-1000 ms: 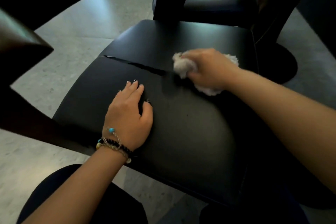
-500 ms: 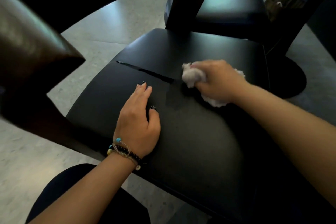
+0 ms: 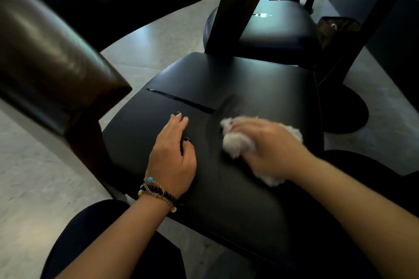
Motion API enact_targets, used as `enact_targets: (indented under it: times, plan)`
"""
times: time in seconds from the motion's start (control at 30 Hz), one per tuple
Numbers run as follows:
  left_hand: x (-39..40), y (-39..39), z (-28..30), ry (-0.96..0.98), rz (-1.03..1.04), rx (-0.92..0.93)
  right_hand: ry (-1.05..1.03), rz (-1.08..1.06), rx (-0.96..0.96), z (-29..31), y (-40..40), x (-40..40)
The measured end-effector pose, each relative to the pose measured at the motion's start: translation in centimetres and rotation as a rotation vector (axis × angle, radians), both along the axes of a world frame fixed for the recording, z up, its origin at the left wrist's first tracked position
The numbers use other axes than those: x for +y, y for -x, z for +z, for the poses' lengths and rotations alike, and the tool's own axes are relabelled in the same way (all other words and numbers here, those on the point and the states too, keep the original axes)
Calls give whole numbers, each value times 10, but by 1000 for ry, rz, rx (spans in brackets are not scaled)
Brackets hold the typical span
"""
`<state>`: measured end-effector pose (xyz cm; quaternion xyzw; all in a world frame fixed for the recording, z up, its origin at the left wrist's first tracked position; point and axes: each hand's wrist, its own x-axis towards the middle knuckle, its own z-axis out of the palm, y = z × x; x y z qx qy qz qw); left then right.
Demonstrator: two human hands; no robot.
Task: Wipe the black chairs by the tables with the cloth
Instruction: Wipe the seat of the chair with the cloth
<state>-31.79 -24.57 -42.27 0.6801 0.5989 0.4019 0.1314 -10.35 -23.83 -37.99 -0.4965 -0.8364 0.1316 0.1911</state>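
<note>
In the head view, the right hand [image 3: 269,145] has moved nearer to the person since half a second ago, from the seam of the seat toward 6 o'clock. It is blurred and grips the pale cloth [image 3: 235,142], which touches the black chair [image 3: 226,188] at the middle of the seat. The left hand [image 3: 174,156] stays flat on the seat with straight fingers, at 9 o'clock from the cloth, bracelets [image 3: 156,192] on its wrist. A brown armrest [image 3: 52,52] stands at 10 o'clock. A table leg [image 3: 235,7] rises at 12 o'clock, partly hiding a second black chair [image 3: 276,29] behind it.
</note>
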Motion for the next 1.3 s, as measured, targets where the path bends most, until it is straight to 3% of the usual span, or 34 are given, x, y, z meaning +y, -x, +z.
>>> enact_targets:
  times: [0.1, 0.17, 0.4, 0.5, 0.73, 0.93, 1.13, 1.3]
  plan:
    - [-1, 0, -1, -1, 11, -2, -21, -305, -58, 7, -14, 38]
    - [0, 0, -1, -2, 27, -6, 6, -367, -65, 10, -4, 39]
    - [-3, -1, 2, 0, 53, -36, 51, 68, -136, 7, 31, -60]
    - [-7, 3, 2, -9, 55, -59, 165, 91, -93, 9, 18, -50]
    - [-31, 8, -8, -26, -55, 89, 19, -118, 54, -5, 29, -13]
    - [-38, 15, -5, 47, -1, 170, 22, 137, -28, -12, 29, -33]
    - [-59, 29, 1, 135, -104, 409, -24, -27, 206, 8, 37, 16]
    - [-65, 52, 13, 261, -271, 483, -95, 73, 264, 21, 101, 85]
